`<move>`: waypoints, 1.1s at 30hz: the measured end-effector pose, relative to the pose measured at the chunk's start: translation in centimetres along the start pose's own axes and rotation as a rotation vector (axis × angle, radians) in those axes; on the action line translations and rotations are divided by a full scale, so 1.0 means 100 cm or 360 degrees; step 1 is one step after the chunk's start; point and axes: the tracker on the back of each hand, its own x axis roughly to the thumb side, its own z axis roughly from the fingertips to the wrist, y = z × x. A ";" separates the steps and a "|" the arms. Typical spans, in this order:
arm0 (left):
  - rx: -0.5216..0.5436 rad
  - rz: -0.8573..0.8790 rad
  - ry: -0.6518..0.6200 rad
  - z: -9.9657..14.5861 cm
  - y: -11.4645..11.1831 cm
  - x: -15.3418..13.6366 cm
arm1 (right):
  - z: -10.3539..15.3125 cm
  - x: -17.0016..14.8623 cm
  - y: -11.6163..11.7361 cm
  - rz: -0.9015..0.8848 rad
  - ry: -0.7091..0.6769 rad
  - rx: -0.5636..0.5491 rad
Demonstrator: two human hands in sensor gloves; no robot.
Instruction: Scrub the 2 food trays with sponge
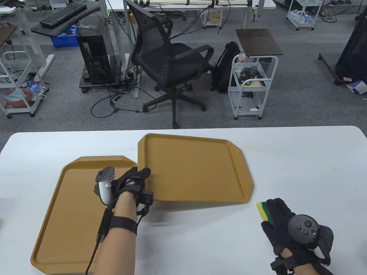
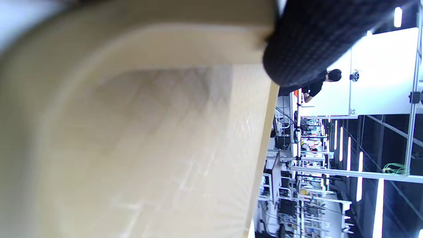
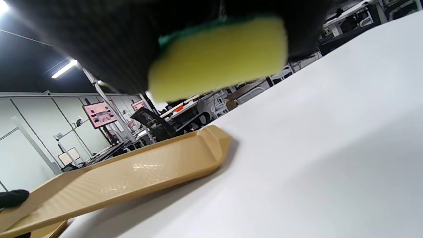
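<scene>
Two tan food trays are on the white table. One tray (image 1: pixel 66 217) lies flat at the left. My left hand (image 1: pixel 134 179) grips the left edge of the other tray (image 1: pixel 192 169) and holds it tilted, its near side raised off the table; the right wrist view shows this tray (image 3: pixel 132 178) lifted. In the left wrist view the tray's underside (image 2: pixel 148 148) fills the picture beside a gloved finger (image 2: pixel 314 36). My right hand (image 1: pixel 279 213) holds a yellow and green sponge (image 1: pixel 265 211) over the table at the lower right; the sponge (image 3: pixel 218 58) sits under its fingers.
The white table (image 1: pixel 301 160) has bare surface at the right and along the near edge. Beyond its far edge stand a black office chair (image 1: pixel 169 66), a white wheeled cart (image 1: pixel 252 86) and a computer tower (image 1: pixel 94 57) on the carpet.
</scene>
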 end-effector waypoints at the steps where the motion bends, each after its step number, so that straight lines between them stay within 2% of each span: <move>1: 0.0132 -0.0210 0.0017 -0.002 0.001 0.005 | -0.001 -0.001 0.000 0.0001 0.0008 0.0005; 6: 0.0605 -0.1033 0.0153 -0.010 -0.009 0.020 | -0.001 -0.001 0.004 0.0044 0.0023 0.0023; 13: 0.0889 -0.1635 0.0146 -0.019 -0.030 0.026 | 0.002 0.004 0.002 0.0136 -0.0026 -0.0022; 17: 0.0876 -0.1649 0.0184 -0.026 -0.032 0.019 | 0.003 0.006 0.003 0.0165 -0.0040 -0.0015; 24: 0.0916 -0.1777 0.0199 -0.034 -0.034 0.026 | 0.003 0.007 0.002 0.0162 -0.0033 -0.0006; 33: 0.0905 -0.1738 0.0210 -0.051 -0.033 0.035 | 0.004 0.007 0.002 0.0177 -0.0028 -0.0016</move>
